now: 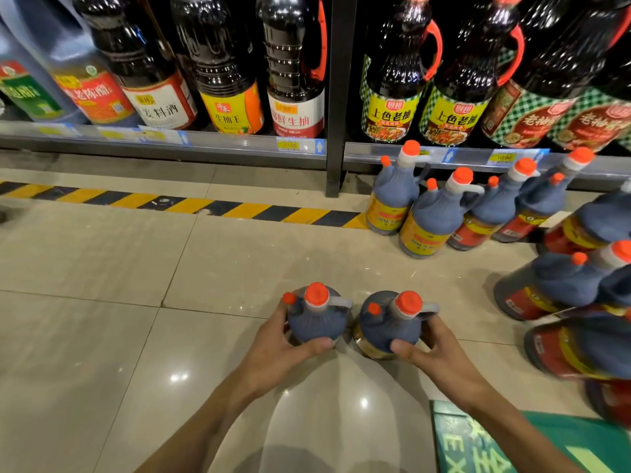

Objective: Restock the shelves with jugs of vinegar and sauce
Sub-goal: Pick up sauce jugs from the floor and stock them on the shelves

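Left hand [278,346] grips the left jug [316,317] round its shoulder; right hand [435,349] grips the right jug [386,324] the same way. Both jugs stand upright on the tiled floor [102,336], just beside each other, close in front of the person. Full of dark liquid, so prob. heavy; smooth plastic, likely slippery w/ a shoulder hold. Better taken by the side handle nr the orange cap. Floor is glossy, hard. More jugs [430,220] cluster to the right. Beyond, hazard tape [205,206], then a low shelf [164,145] w/ big sauce bottles.
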